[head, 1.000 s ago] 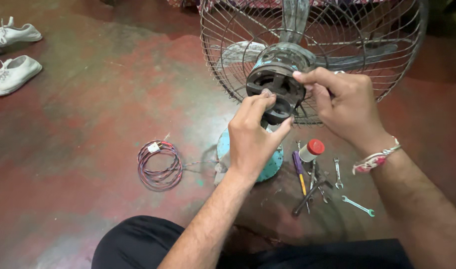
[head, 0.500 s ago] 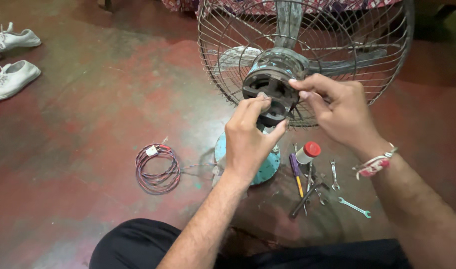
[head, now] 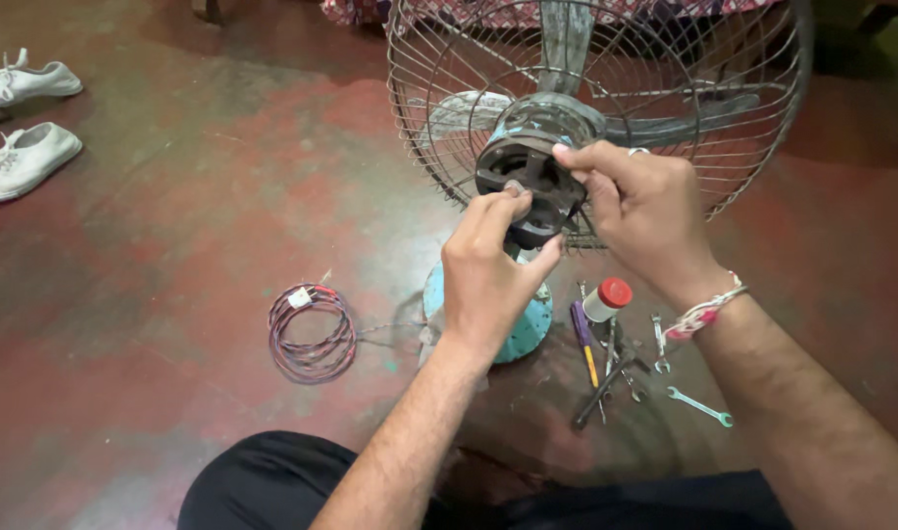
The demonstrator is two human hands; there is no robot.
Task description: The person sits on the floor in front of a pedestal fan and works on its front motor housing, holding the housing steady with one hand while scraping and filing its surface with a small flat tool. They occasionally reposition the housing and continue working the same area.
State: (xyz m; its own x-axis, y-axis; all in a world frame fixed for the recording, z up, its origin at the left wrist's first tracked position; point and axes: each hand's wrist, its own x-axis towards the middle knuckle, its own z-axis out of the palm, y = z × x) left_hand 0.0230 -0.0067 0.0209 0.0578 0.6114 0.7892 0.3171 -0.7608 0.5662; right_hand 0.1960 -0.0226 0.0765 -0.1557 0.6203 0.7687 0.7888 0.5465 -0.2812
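A table fan stands on the floor with its wire cage (head: 665,88) facing away and its dark round motor housing (head: 516,169) turned toward me. My left hand (head: 488,270) grips the lower part of the housing, thumb and fingers pinched on its rim. My right hand (head: 645,211) holds the housing's right side, fingertips on its upper edge. The fan's round light-blue base (head: 529,329) shows below my left hand. Grey blades (head: 685,113) sit inside the cage.
A coil of red and purple wire (head: 312,334) lies left of the base. Right of it lie a small bottle with a red cap (head: 606,298), a screwdriver (head: 584,342), pliers and small spanners (head: 699,405). Two white shoes (head: 22,157) sit far left. My dark-trousered leg (head: 272,486) is at the bottom.
The view has drifted slightly. Both hands stay on the motor housing, and the left-hand fingers have shifted a little along its lower rim.
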